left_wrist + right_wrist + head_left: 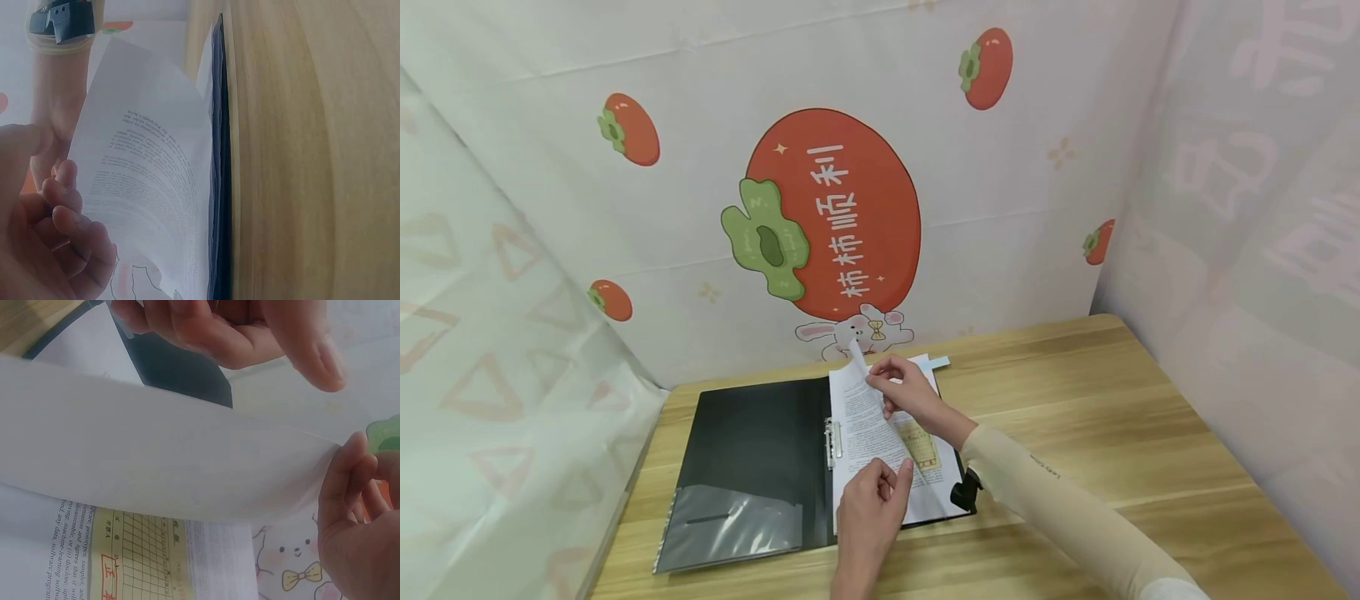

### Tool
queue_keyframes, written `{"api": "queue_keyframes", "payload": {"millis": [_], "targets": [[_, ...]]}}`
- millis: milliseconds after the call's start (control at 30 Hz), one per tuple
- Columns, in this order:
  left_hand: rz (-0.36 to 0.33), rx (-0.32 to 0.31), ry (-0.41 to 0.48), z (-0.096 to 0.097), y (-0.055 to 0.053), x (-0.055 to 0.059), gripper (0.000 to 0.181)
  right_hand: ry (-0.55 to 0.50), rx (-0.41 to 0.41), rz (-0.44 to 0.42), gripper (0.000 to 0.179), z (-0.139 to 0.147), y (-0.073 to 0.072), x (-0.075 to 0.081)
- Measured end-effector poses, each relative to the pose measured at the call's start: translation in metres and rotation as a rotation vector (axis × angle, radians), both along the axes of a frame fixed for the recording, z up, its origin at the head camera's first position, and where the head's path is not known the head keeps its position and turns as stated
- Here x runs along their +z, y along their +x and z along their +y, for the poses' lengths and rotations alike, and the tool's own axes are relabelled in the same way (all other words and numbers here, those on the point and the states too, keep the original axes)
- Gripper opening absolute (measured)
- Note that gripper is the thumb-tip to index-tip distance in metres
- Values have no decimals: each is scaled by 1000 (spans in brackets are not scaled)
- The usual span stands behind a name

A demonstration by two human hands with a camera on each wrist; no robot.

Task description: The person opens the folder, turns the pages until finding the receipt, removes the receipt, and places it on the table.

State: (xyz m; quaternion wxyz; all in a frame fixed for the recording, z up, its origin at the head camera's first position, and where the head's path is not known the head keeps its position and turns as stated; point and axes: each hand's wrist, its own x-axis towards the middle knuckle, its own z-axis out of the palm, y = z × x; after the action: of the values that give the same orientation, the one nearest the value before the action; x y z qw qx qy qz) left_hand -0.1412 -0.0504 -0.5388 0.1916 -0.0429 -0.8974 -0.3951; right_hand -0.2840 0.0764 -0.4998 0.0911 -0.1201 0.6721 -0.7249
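A black folder [748,442] lies spread on the wooden table, with a stack of printed paper on its right side. My right hand [910,396] pinches the edge of the top sheet [865,421] near its upper corner. That sheet is raised and bends over toward the left, its blank back showing in the right wrist view. Under it, a yellow form [137,550] with a grid and a red stamp is exposed on the page below. My left hand [872,508] is over the lower part of the papers, fingers loosely bent, holding nothing.
Along the folder's middle sits a metal clip [832,442]. A clear pocket [737,525] covers the lower left cover. A light blue tab [936,363] sticks out at the stack's top right. Behind the table [1075,400] hangs a white cloth [700,67] printed with persimmons.
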Motion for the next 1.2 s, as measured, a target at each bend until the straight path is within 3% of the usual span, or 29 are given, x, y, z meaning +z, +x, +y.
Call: {"api": "queue_keyframes", "payload": {"millis": [433, 767, 1200], "targets": [[-52, 2, 37, 5, -1, -2, 45, -18, -9, 3, 21, -2, 2, 4], [5, 2, 102, 9, -4, -3, 28, -32, -13, -14, 21, -3, 2, 6], [0, -81, 136, 11, -3, 1, 21, -60, 2, -18, 20, -10, 8, 8]]}}
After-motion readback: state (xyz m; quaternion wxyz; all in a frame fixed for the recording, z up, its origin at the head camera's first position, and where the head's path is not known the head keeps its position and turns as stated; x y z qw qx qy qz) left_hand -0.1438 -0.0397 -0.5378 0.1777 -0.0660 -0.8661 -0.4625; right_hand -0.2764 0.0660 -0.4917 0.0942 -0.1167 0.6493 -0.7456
